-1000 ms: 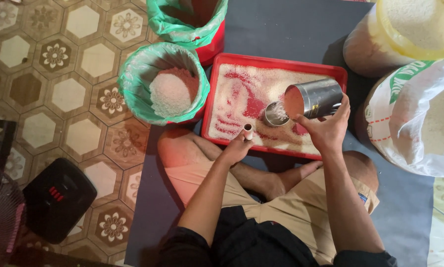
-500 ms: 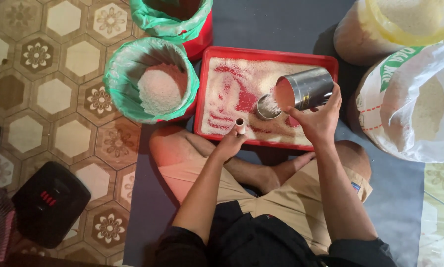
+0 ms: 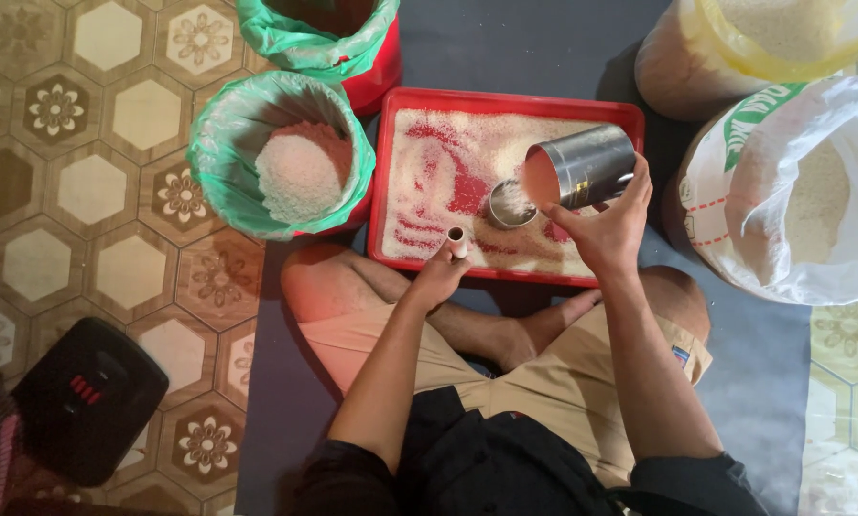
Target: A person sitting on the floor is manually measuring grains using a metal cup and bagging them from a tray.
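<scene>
Your red tray [image 3: 410, 172] is boxed in: green-lined bucket [image 3: 220, 196] at its left edge, white sack [image 3: 792, 191] to the right, your knees just below; bare room only on the grain inside. Your right hand [image 3: 606, 225] wraps tight round the metal can [image 3: 582, 164], tipped w/ mouth over a small round cup [image 3: 510, 204] mid-tray. Left hand [image 3: 438, 275] pinches a small tube [image 3: 456, 239], upright at the tray's near rim.
</scene>
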